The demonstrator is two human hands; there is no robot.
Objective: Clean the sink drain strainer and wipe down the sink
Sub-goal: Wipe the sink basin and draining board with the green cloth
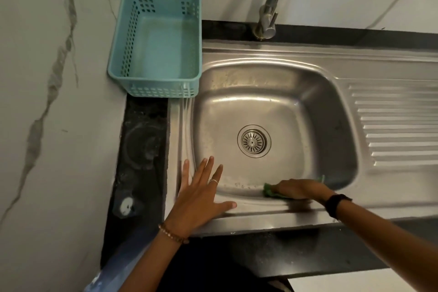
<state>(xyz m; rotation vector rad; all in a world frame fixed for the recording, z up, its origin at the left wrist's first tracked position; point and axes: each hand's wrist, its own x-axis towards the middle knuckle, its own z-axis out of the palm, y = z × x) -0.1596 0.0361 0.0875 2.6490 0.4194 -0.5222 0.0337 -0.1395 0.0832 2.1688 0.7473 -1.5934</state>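
A stainless steel sink [260, 102] fills the middle of the view, with a round slotted drain strainer [254, 141] seated in its floor. My right hand [298, 188] presses a green scrub pad [269, 190] against the near inner wall of the basin; most of the pad is hidden under the fingers. My left hand [203, 193] lies flat with fingers spread on the sink's front left rim and holds nothing.
A light blue perforated plastic basket [118, 64] stands at the sink's back left corner. A chrome tap [269, 16] rises behind the basin, its spout overhead. A ribbed drainboard [398, 123] lies to the right. Black countertop [142, 140] borders the left.
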